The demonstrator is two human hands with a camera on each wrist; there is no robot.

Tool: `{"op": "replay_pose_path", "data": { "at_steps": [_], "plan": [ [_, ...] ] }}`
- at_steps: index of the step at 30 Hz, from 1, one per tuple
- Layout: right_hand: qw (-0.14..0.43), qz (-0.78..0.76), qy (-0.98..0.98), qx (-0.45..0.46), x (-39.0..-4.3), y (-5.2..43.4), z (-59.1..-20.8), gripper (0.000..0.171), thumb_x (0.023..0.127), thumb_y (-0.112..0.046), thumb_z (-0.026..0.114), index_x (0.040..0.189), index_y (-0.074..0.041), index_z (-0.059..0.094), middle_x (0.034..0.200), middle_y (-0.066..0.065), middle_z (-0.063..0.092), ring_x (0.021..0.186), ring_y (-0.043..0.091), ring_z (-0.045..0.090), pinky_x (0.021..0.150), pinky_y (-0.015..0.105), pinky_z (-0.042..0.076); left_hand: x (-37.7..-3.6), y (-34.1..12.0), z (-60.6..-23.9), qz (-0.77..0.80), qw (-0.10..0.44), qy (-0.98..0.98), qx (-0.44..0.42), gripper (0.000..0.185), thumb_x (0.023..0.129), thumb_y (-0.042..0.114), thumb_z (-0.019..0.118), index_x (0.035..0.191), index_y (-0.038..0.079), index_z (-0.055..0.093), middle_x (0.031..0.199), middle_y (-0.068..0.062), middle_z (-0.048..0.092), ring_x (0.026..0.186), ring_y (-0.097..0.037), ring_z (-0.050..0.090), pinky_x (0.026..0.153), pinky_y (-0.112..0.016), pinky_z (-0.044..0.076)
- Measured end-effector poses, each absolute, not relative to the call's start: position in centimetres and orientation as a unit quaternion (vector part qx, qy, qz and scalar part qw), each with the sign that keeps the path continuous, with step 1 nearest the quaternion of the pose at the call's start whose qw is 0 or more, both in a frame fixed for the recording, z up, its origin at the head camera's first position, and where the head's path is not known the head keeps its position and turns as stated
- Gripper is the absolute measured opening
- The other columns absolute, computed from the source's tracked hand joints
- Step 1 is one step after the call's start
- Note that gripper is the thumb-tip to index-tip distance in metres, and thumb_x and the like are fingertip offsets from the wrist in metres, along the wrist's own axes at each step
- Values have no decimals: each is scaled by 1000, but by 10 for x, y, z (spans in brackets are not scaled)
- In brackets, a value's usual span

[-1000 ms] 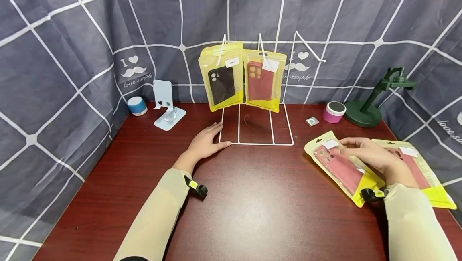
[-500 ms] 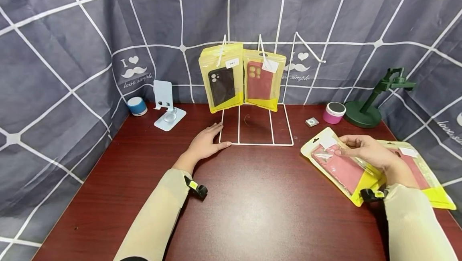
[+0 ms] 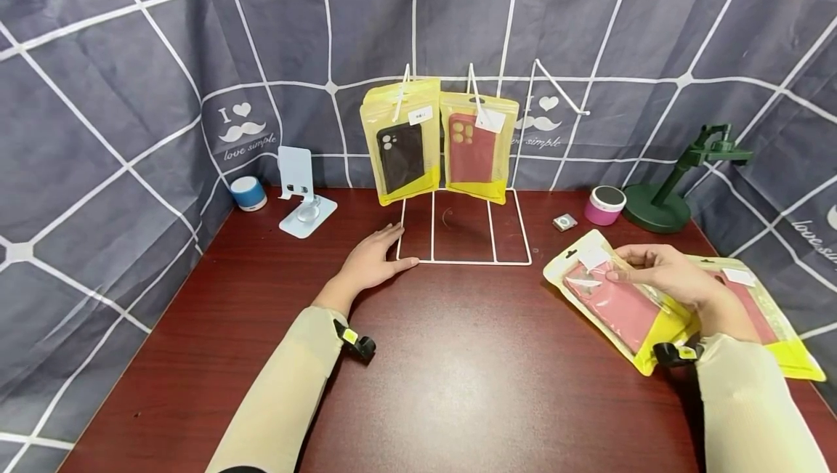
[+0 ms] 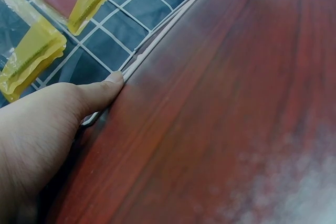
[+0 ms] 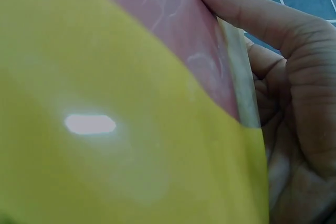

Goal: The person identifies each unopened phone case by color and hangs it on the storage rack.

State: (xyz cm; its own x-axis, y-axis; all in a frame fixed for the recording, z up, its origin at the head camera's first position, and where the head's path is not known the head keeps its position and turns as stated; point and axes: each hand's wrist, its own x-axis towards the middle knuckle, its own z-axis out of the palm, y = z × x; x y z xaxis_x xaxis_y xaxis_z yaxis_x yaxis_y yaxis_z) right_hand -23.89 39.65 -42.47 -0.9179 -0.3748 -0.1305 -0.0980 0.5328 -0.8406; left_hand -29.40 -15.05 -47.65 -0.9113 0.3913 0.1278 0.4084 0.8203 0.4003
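My right hand [image 3: 660, 273] grips a yellow packet with a pink phone case [image 3: 615, 302] [image 5: 131, 103] at the table's right, thumb on its front and fingers behind. A second such packet [image 3: 761, 306] lies beneath it, partly hidden by my arm. My left hand [image 3: 373, 259] [image 4: 47, 124] rests flat and open on the table, thumb against the front left corner of the white wire rack [image 3: 464, 261] [image 4: 157, 40]. On the rack's hooks hang a packet with a black case [image 3: 400, 140] and one with a red case [image 3: 477, 146].
A red-brown table [image 3: 458, 371] is walled by grey checked cloth. At the back left stand a small blue speaker [image 3: 248, 192] and a pale blue phone stand [image 3: 302, 193]. At the back right are a pink speaker [image 3: 604, 204], a small silver square [image 3: 565, 221] and a green stand [image 3: 673, 182].
My right hand has lifted the pink-case packet a little and shifted it left. The left hand has stayed put at the rack's corner.
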Motion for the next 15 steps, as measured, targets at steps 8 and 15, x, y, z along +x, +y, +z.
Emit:
{"op": "replay_pose_path", "data": {
  "at_steps": [8,15],
  "plan": [
    [167,-482,849,-137,-237,394,-422,34,98,-15,66,130,-2,63,108,6,74,84,27,70,71,33,59,-293,-151,-476,-215,20,-954,-210,94,87,73,58,154,10,42,160,-6,36,149,-24,29,121,-42,25],
    [159,-476,853,-142,-236,391,-419,36,99,-17,65,132,-4,62,110,4,73,87,24,68,73,30,57,-293,-151,-475,-218,22,-953,-211,93,87,71,60,154,9,43,160,-6,36,149,-26,30,121,-43,25]
  ]
}}
